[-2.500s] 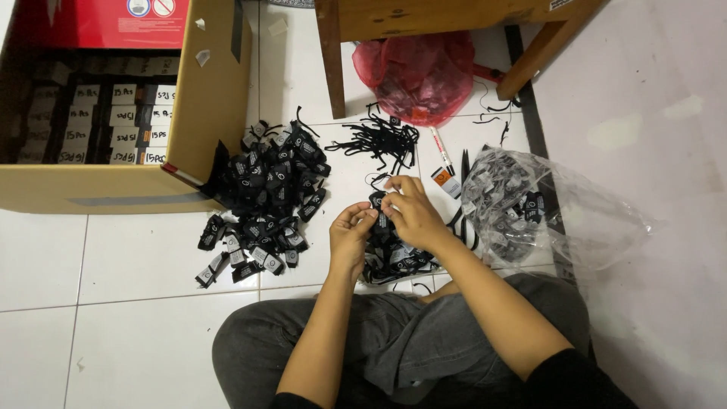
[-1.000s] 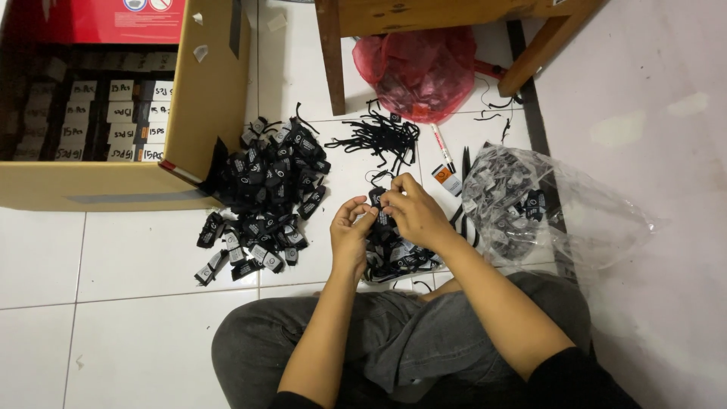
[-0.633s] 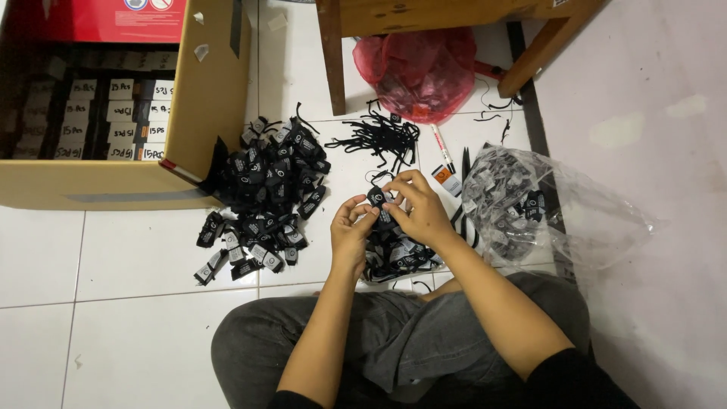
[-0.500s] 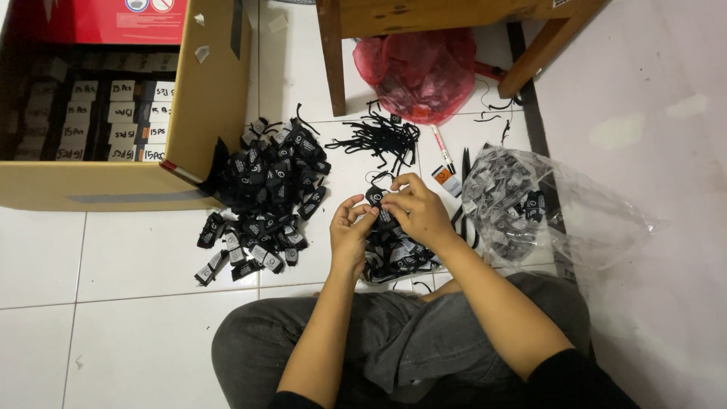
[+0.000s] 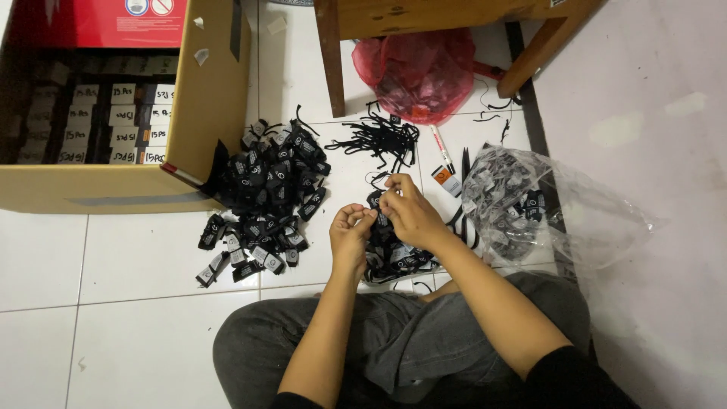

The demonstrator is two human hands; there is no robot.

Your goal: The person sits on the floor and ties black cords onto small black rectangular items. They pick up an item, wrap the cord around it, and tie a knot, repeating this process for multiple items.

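Note:
I sit on a white tiled floor. My left hand [image 5: 351,231] and my right hand [image 5: 407,210] meet over a small heap of black tags [image 5: 394,257] in front of my knees. Together the fingertips pinch one small black tag [image 5: 375,203] with a thin black string. A larger pile of black tags with white print [image 5: 265,197] lies to the left of my hands. A loose bundle of black strings [image 5: 379,140] lies just beyond them.
An open cardboard box [image 5: 204,98] with packed labelled bundles stands at the left. A clear plastic bag of tags [image 5: 522,204] lies at the right, a marker pen [image 5: 441,148] beside it. A red plastic bag [image 5: 420,68] sits under a wooden table leg [image 5: 330,57].
My hands stay over the small heap. The fingers have shifted slightly while working the tag and string; nothing else has moved.

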